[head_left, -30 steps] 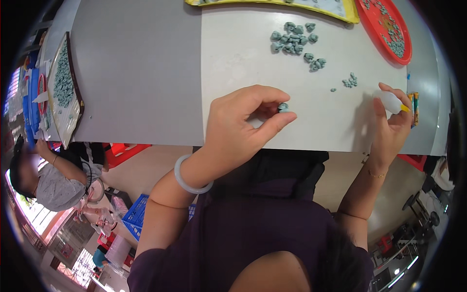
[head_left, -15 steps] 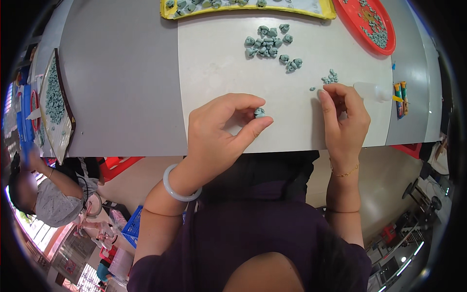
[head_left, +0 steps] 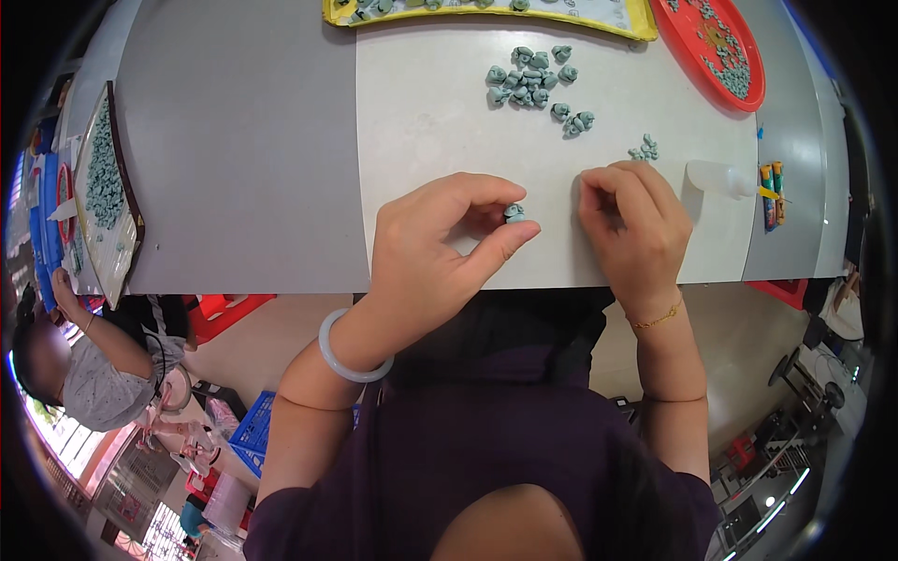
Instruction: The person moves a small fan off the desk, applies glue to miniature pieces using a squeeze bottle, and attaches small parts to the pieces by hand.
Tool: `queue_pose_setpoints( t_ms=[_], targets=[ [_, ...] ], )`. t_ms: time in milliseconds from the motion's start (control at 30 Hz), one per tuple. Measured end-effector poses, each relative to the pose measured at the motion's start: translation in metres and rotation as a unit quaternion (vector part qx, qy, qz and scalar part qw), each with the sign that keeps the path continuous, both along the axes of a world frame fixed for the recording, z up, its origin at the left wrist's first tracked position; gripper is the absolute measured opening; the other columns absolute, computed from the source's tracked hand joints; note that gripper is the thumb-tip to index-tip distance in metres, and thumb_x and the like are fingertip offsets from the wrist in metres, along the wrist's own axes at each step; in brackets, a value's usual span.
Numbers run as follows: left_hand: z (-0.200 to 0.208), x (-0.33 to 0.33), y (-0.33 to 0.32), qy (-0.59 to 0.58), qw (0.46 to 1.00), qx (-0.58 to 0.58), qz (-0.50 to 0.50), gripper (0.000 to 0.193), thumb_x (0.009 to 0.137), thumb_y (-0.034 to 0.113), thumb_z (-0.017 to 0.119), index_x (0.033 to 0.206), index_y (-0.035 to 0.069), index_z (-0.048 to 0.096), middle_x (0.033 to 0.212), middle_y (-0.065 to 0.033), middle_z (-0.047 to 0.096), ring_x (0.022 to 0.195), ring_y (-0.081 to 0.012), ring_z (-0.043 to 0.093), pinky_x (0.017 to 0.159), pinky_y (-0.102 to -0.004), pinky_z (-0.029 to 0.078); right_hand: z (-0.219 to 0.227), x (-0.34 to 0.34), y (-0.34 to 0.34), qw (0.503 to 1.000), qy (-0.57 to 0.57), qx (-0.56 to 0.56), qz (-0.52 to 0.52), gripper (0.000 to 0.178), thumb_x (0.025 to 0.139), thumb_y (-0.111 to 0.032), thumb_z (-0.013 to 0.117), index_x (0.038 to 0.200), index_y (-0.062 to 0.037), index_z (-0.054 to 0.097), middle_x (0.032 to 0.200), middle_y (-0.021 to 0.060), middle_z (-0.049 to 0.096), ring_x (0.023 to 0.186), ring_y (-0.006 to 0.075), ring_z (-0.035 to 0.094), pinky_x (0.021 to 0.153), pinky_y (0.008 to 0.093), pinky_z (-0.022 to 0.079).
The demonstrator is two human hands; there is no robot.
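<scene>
Between thumb and forefinger of my left hand [head_left: 435,234] is a small grey-green molded figure [head_left: 514,213] with dark marks. My right hand [head_left: 641,220] is closed in a pinch to the right of it, apart from the left hand. Whatever its fingertips hold, if anything, is hidden. Beyond that hand lies a little pile of tiny grey-green pieces [head_left: 644,148]. A cluster of similar molded figures [head_left: 529,79] sits on the white board [head_left: 421,122], farther away than both hands.
A yellow-rimmed tray [head_left: 505,16] of figures spans the far edge. Far right is a red oval tray [head_left: 697,61] with tiny pieces. A translucent bottle [head_left: 718,179] lies near two slim colourful packets [head_left: 772,196]. A tray of pieces [head_left: 105,187] and another person [head_left: 108,379] are at left.
My right hand has moved left toward my left hand, its fingers now pinched. The single loose piece near its fingertips no longer shows. My left hand still holds the figure.
</scene>
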State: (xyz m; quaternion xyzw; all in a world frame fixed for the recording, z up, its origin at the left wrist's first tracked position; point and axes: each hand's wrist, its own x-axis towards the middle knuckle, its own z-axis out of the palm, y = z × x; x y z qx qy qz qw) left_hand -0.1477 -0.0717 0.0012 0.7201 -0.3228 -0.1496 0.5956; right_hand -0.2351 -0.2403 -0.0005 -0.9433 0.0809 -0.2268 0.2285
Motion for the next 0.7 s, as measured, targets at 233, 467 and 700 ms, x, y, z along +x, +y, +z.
queue_pose_setpoints(
  t_ms=[233, 467, 700],
  targets=[
    [0.001, 0.000, 0.000, 0.008, 1.000, 0.006, 0.003, 0.019, 0.070, 0.005, 0.071, 0.087, 0.001, 0.062, 0.070, -0.0067, 0.061, 0.061, -0.0121, 0.058, 0.058, -0.0220, 0.049, 0.001, -0.016, -0.002, 0.999, -0.010, 0.012, 0.046, 0.015, 0.067, 0.008, 0.065, 0.079, -0.0010, 0.062, 0.073, 0.0068, 0.058, 0.060, 0.0156, 0.056, 0.054, 0.0236, 0.046],
    [0.002, 0.001, -0.002, -0.010, 1.000, -0.001, -0.010, 0.020, 0.070, 0.004, 0.071, 0.087, 0.001, 0.063, 0.071, -0.0078, 0.061, 0.063, -0.0143, 0.060, 0.058, -0.0228, 0.050, 0.011, -0.014, -0.006, 0.995, 0.037, 0.096, 0.009, 0.013, 0.069, 0.006, 0.065, 0.079, -0.0006, 0.061, 0.074, 0.0063, 0.059, 0.062, 0.0145, 0.057, 0.055, 0.0229, 0.046],
    [0.002, 0.002, -0.002, -0.006, 1.000, -0.005, -0.010, 0.021, 0.067, -0.002, 0.070, 0.088, 0.000, 0.065, 0.072, -0.0059, 0.060, 0.063, -0.0110, 0.055, 0.057, -0.0210, 0.044, 0.017, -0.003, -0.011, 0.996, 0.059, 0.006, 0.067, 0.008, 0.072, 0.003, 0.063, 0.078, -0.0012, 0.059, 0.074, 0.0055, 0.058, 0.062, 0.0151, 0.057, 0.052, 0.0238, 0.045]
  ],
)
